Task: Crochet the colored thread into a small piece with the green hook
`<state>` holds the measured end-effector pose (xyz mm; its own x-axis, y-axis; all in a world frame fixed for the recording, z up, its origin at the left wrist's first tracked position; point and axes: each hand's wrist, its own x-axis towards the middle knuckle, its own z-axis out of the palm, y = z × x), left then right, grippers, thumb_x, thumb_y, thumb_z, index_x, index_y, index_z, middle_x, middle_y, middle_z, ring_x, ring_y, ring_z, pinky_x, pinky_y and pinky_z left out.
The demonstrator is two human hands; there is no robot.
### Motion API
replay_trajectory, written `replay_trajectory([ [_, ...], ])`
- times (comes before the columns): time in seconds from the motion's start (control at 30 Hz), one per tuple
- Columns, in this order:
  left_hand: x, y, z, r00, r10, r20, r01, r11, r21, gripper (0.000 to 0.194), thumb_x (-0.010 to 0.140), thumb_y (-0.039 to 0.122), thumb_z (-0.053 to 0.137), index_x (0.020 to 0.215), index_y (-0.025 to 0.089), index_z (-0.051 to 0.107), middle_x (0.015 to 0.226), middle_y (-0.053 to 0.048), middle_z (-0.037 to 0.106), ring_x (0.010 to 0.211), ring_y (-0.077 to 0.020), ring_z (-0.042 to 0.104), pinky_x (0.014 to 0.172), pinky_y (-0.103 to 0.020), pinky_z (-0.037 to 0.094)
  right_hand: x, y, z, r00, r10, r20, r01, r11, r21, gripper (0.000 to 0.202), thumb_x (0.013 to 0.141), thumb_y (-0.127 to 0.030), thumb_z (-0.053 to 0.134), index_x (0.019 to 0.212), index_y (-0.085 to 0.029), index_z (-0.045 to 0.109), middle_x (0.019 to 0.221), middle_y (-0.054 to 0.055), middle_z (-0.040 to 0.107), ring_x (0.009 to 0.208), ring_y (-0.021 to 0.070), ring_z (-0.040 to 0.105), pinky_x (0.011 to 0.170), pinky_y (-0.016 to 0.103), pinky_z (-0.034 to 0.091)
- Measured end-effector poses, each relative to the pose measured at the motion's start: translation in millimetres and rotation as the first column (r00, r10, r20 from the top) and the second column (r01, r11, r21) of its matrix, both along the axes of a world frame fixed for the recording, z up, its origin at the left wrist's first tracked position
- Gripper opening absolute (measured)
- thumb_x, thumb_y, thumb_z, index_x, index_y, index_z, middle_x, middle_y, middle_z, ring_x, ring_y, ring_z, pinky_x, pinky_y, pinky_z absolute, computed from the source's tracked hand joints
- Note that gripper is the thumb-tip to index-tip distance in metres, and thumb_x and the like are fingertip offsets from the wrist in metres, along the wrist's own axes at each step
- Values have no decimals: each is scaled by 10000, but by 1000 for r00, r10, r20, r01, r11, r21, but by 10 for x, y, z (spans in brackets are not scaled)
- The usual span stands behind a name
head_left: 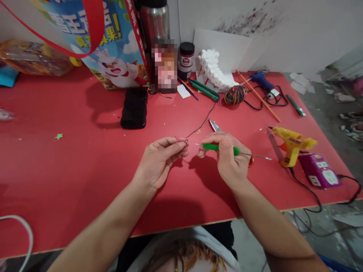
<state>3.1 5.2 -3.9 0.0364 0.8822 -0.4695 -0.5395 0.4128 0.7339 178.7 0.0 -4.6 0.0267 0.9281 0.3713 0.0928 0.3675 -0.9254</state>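
My left hand [159, 158] is closed in a pinch on a tiny piece of dark multicoloured yarn [186, 142], mostly hidden by the fingertips. A yarn strand [202, 122] runs from that pinch back to a multicoloured yarn ball [235, 95]. My right hand [232, 162] grips a crochet hook [210, 147] by its green handle. The hook's thin left tip points at the yarn in my left fingers; whether it passes through a loop is too small to tell. Its other metal end sticks out to the right. A pointed metal blade [214, 125] lies partly under my right hand.
On the red table [85, 181], a yellow glue gun [292, 145] and purple power box [320, 172] stand right, with cables. A black phone [134, 108], colourful bag [113, 49], jar [186, 60], green cutter [204, 90], white model [212, 68] and blue glue gun [262, 80] are farther back.
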Motion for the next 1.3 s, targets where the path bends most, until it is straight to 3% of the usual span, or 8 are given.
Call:
replay_trajectory([
  [0.27,4,-9,1,1000,-20,8,20,1000,17,188,644,135,925,773,118,789,765,-42,776,651,-117,719,694,-227,608,16,8,-25,999,18,-40,-19,1000,-9,324,1060,-415,530,929,-238,768,791,36,713,667,168,697,677,356,601],
  [0.5,11,-35,30,999,-51,7,50,995,87,279,613,133,940,856,141,803,853,-52,783,681,-127,715,689,-254,617,49,36,-81,993,117,-13,-117,992,-49,271,1020,-448,604,1012,-237,773,792,26,726,641,158,698,679,350,628],
  [0.7,-12,-48,58,993,-81,-80,94,982,166,366,613,135,936,964,137,833,745,-26,724,648,-110,665,636,-219,585,4,35,-166,972,100,-211,-134,979,-153,372,1009,-544,578,997,-226,771,800,57,745,652,187,714,625,361,640],
  [0.83,-32,-43,48,993,-61,-101,80,978,192,393,640,117,915,1023,154,832,754,-10,707,661,-99,656,635,-200,575,-38,39,-203,954,129,-272,-173,975,-143,359,1019,-523,570,1001,-233,781,815,53,745,661,183,710,621,358,634],
  [1.03,-24,-61,34,985,-15,-170,60,962,266,450,681,136,906,1118,204,821,784,2,704,707,-104,663,691,-211,586,29,8,-106,988,152,-40,-154,987,-46,153,997,-281,638,1032,-238,780,811,29,743,632,154,693,647,337,605],
  [1.13,-31,-66,35,976,-1,-218,72,945,320,488,711,134,890,1184,218,802,804,-1,714,747,-107,666,715,-207,586,69,-10,-29,969,199,145,-208,977,51,201,972,-177,636,1113,-249,759,889,30,767,727,155,730,717,323,613],
  [1.3,-52,-47,19,970,1,-241,92,922,377,512,724,108,875,1215,221,785,827,3,720,761,-90,664,711,-182,575,57,-13,27,906,122,405,-212,959,187,254,987,-125,558,1130,-233,737,870,32,784,807,156,746,787,303,610],
])
